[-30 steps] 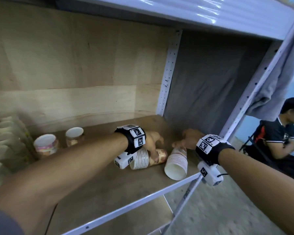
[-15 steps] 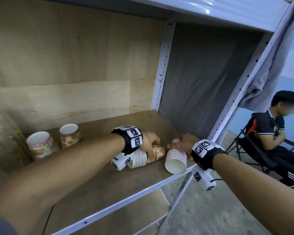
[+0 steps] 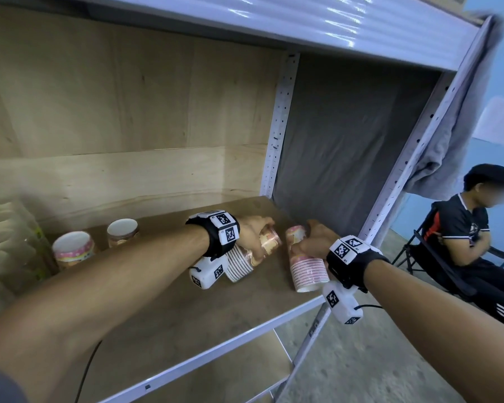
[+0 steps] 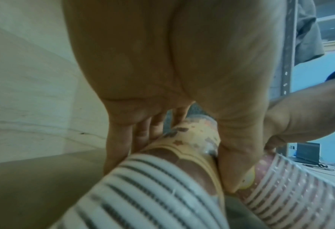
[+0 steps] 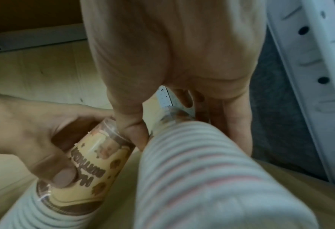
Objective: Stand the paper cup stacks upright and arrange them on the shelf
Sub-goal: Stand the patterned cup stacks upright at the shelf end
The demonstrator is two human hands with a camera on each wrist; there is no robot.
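Note:
Two wrapped paper cup stacks lean at a slant over the wooden shelf [image 3: 169, 309], near its right end. My left hand [image 3: 256, 234] grips the brown-and-yellow stack [image 3: 253, 251] around its narrow end; thumb and fingers curl round that stack [image 4: 182, 155] in the left wrist view too. My right hand [image 3: 312, 242] grips the pink-striped stack [image 3: 306, 266], rims toward me, base raised. In the right wrist view the pink-striped stack [image 5: 211, 178] fills the foreground, beside the brown-and-yellow stack [image 5: 96, 164] held by the left hand [image 5: 45, 139].
Two upright stacks stand at the shelf's back left: a pink one [image 3: 73, 251] and a brown one [image 3: 122, 232]. More wrapped white cups [image 3: 3, 242] fill the far left. A perforated white post [image 3: 280, 123] and grey cloth [image 3: 341, 146] bound the right. A person [image 3: 472, 242] sits beyond.
Both stacks lay flat on the shelf a second ago. Now each hand has tilted its stack up, narrow end raised, and the pink-striped stack's open mouth has turned down.

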